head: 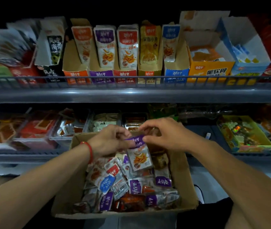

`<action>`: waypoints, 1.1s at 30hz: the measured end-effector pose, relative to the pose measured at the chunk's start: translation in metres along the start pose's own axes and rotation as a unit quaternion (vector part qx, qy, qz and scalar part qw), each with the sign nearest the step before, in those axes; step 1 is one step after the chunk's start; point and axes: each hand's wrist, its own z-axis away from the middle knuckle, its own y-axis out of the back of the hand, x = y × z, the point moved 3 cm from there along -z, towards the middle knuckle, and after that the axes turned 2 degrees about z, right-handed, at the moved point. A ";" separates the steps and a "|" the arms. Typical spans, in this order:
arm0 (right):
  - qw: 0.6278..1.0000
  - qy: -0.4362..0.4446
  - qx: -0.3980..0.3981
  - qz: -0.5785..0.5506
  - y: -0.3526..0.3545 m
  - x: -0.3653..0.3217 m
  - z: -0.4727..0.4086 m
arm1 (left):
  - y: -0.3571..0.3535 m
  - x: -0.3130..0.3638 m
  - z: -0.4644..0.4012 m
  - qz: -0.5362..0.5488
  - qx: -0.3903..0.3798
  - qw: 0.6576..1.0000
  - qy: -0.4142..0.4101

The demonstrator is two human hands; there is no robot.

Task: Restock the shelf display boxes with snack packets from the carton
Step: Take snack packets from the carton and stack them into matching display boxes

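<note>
Purple packet (138, 152) pinched at top seal by left hand (110, 140) and right hand (162, 134) fingers, over carton (181, 164). Light, floppy, slick film; probably best gripped by seal edge.

Held packet (139, 156), frame centre: purple top band w/ white script, silver-white body, orange snack pic. Carton (183, 172), lower centre: plain brown cardboard; packets inside mix of purple, red, blue tops on silver, some dark red-brown. Left wrist: red string bracelet (89, 150).

Upper shelf boxes, L to R: black-white box (53, 47), orange box (76, 75), purple box (101, 76), red box (125, 75), yellow-tan box (148, 72), blue box (176, 74), bright orange-yellow box (211, 70) w/ black lettering, pale blue box (247, 66) upper right. Shelf rail (131, 94): dark grey. Lower right: green-yellow tray (253, 147) w/ multicolour contents. Lower left trays: red-orange packs, blurred.
</note>
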 end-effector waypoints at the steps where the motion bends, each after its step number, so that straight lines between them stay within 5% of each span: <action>1: 1.000 0.007 0.016 -0.008 -0.001 -0.008 -0.002 | 0.009 0.012 0.005 0.024 0.002 0.999 -0.028; 5: 0.991 -0.009 0.117 -0.071 0.006 -0.033 -0.011 | 0.039 0.045 0.013 0.071 0.030 0.990 -0.116; 11: 0.975 -0.017 0.124 -0.181 0.012 -0.052 -0.024 | 0.067 0.047 0.010 0.087 0.116 0.973 -0.181; 15: 0.962 -0.026 0.198 -0.187 0.040 -0.065 -0.046 | 0.117 0.054 0.011 -0.098 0.364 0.877 -0.298; 18: 0.935 0.013 0.294 -0.200 0.083 -0.083 -0.070 | 0.142 0.051 0.011 -0.227 0.446 0.810 -0.305; 25: 0.908 0.068 0.414 -0.006 0.163 -0.125 -0.152 | 0.129 0.057 0.005 -0.366 0.409 0.788 -0.278; 33: 0.917 0.039 0.380 0.119 0.136 -0.113 -0.217 | 0.118 0.055 -0.002 -0.406 0.371 0.807 -0.214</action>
